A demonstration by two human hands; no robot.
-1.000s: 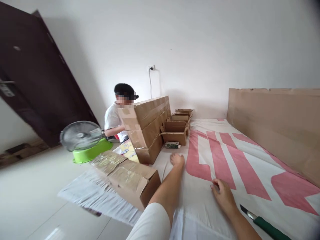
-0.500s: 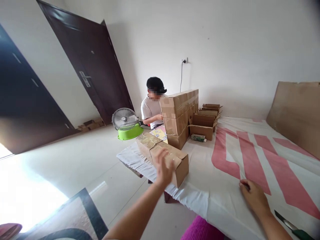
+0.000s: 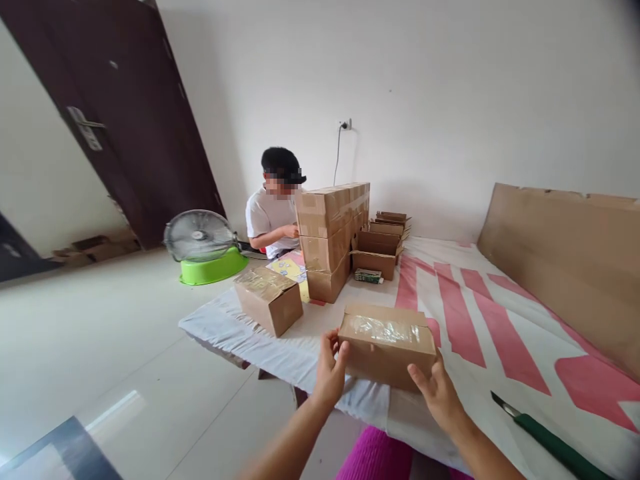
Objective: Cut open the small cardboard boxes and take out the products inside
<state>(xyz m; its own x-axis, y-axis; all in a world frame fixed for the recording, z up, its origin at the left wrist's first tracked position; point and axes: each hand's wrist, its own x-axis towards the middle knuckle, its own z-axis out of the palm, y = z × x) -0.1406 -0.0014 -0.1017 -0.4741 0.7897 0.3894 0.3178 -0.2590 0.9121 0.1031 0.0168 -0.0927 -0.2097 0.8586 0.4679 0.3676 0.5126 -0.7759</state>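
Note:
A taped cardboard box (image 3: pixel 387 357) sits at the table's near edge, with clear tape across its top. My left hand (image 3: pixel 331 370) grips its left end, thumb on the front face and fingers around the corner. At its right end is my right hand (image 3: pixel 437 390), with the thumb on the front and the fingers around the side. A second closed cardboard box (image 3: pixel 265 300) stands to the left, apart from the first. To the right of my right hand lies a knife with a green handle (image 3: pixel 555 443), its blade pointing away to the left.
Behind stands a stack of taped boxes (image 3: pixel 325 233), with open cartons (image 3: pixel 375 257) and a small green packet (image 3: pixel 369 276) beside it. A person (image 3: pixel 275 210) sits beyond the stack. A large cardboard sheet (image 3: pixel 560 260) leans at right; a fan (image 3: pixel 200 235) rests over a green basin (image 3: pixel 215 267).
The nearer box has come away from the other one, rightward and towards me, and turned. My right hand has left the tablecloth and joined my left on it. The view has swung right.

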